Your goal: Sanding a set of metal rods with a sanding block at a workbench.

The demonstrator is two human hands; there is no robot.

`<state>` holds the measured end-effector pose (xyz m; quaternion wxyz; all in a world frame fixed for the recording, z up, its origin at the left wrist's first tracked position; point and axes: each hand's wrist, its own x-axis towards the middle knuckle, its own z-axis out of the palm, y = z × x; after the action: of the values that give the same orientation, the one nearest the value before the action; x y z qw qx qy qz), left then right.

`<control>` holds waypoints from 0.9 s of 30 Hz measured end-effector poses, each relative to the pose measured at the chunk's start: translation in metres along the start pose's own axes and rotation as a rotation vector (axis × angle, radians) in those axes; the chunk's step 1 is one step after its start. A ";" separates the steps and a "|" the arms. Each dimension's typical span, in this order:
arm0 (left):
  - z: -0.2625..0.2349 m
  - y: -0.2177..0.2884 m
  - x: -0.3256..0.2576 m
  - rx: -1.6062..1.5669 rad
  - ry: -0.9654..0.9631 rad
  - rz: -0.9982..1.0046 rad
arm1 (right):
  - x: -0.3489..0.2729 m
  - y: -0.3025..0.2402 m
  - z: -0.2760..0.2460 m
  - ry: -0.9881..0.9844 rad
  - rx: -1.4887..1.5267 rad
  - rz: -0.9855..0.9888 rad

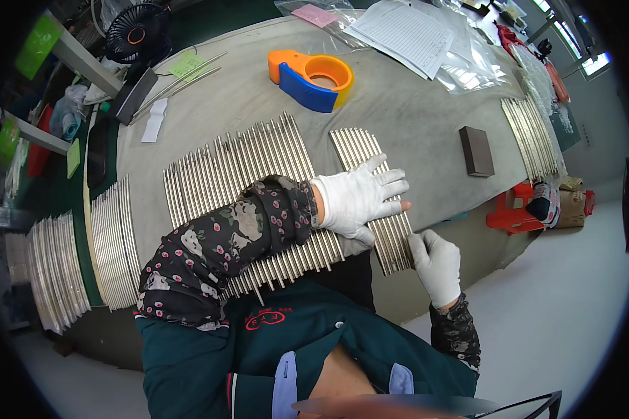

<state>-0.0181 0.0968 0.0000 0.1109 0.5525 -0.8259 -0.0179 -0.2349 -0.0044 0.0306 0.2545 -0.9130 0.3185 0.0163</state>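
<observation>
My left hand (356,198), in a white glove with one bare fingertip showing, lies flat with fingers spread across a small row of silver metal rods (357,148). Its forearm, in a dark floral sleeve, crosses over a wider row of similar rods (237,162) to the left. My right hand (437,267), also white-gloved, is closed at the lower right edge of the small row. Its curled fingertips meet the outermost rod there; whether anything is pinched between them is hidden.
An orange and blue tape dispenser (311,80) stands beyond the rods. Right of them lie a dark brown block (476,151) and another rod row (530,140). More rods (115,244) sit at the left. Papers (402,35) and a black fan (138,33) are at the back.
</observation>
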 end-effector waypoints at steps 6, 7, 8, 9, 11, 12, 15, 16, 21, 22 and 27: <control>-0.004 0.005 0.016 0.068 0.013 0.130 | -0.003 0.012 0.011 -0.618 1.480 0.180; -0.009 0.010 0.017 0.069 -0.045 0.171 | -0.006 0.012 0.009 -0.663 1.406 0.185; -0.013 0.014 0.018 0.070 -0.102 0.213 | -0.010 0.013 0.005 -0.663 1.402 0.180; -0.008 0.017 0.018 0.092 0.109 0.267 | -0.013 0.012 -0.001 -0.694 1.368 0.132; -0.007 0.028 0.024 0.081 0.164 0.188 | -0.022 0.003 -0.019 -0.696 1.238 0.006; -0.007 0.031 0.028 0.061 0.219 0.124 | -0.027 0.000 -0.029 -0.649 1.262 -0.035; -0.037 0.042 0.032 -0.189 0.637 0.025 | -0.025 0.015 -0.044 -0.244 1.425 -0.154; -0.049 0.046 0.035 -0.377 0.832 -0.072 | -0.021 0.016 -0.040 0.074 1.397 -0.122; -0.052 0.043 0.032 -1.283 0.907 -0.516 | 0.038 -0.029 0.006 0.094 0.544 -0.317; -0.032 0.032 0.038 -1.396 0.929 -0.556 | 0.045 -0.041 0.015 0.058 0.446 -0.325; -0.042 -0.023 0.006 -0.688 0.600 -0.536 | 0.071 -0.030 0.045 0.011 0.840 -0.126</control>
<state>0.0091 0.0864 0.0388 0.5087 0.6569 -0.5340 -0.1566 -0.1549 -0.0041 -0.0085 0.6032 -0.7477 0.2423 -0.1355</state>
